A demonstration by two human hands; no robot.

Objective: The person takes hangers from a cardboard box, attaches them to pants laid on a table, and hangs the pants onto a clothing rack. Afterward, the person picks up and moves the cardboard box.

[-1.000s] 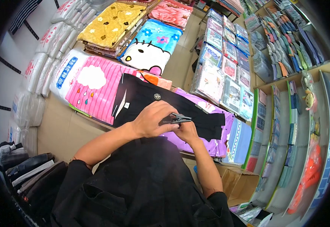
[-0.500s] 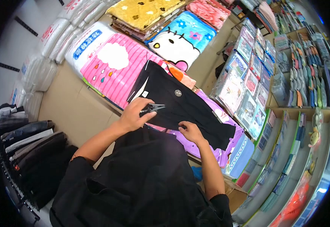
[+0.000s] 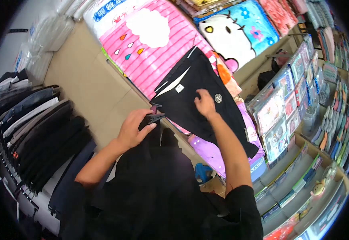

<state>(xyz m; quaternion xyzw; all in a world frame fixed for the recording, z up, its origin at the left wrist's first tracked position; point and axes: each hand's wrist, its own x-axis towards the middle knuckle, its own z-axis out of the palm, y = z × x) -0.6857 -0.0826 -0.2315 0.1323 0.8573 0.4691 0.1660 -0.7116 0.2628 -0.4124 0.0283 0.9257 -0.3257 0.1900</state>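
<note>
While the black trousers (image 3: 186,106), of smooth matte cloth with a round badge (image 3: 218,98), lie spread over the pink striped bundle (image 3: 154,64), the left forearm slopes inward and the left hand (image 3: 134,130) pinches a narrow dark clip (image 3: 156,117) beside the waist. The right arm stretches forward, its hand (image 3: 205,105) over the trousers, fingers half curled; whether they touch cloth, I cannot tell.

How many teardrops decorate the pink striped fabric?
5: orange drop topmost, teal drop lowest, golden drop rightmost, white drop leftmost, another white drop central; black cloth trousers may hide more.
</note>
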